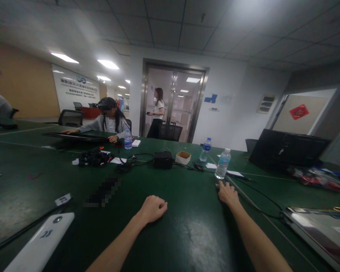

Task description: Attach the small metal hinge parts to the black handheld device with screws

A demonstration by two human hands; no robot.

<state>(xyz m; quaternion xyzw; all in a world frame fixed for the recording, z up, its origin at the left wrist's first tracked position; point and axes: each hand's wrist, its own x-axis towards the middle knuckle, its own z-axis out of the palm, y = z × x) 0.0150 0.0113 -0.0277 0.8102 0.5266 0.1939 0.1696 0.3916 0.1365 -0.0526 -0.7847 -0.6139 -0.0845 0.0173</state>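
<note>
Near side of the green table [184,200], toward its left corner: a white slab [47,238] marked 28, a cable and a paper tag [62,199] beside it. Toward the right edge, a flat panel [317,228] lying down. Left hand [153,209] low at mid-table, fingers curled into a loose fist. Right hand [228,192] reaches nearer the far edge, fingers bent, slightly parted; a small dark item [217,186] shows at their tips, gripped or merely touched, cannot tell. Just beyond, a white-capped bottle [223,164] stands upright. Farther on, a blue-capped bottle [205,150], also upright; left of it, an open box [183,157] and a black block [163,160] among cables. At the far edge, a seated co-worker [110,122], hands at a dark panel [76,136]. Beyond, a standing person [158,113] before glass doors [184,102].
</note>
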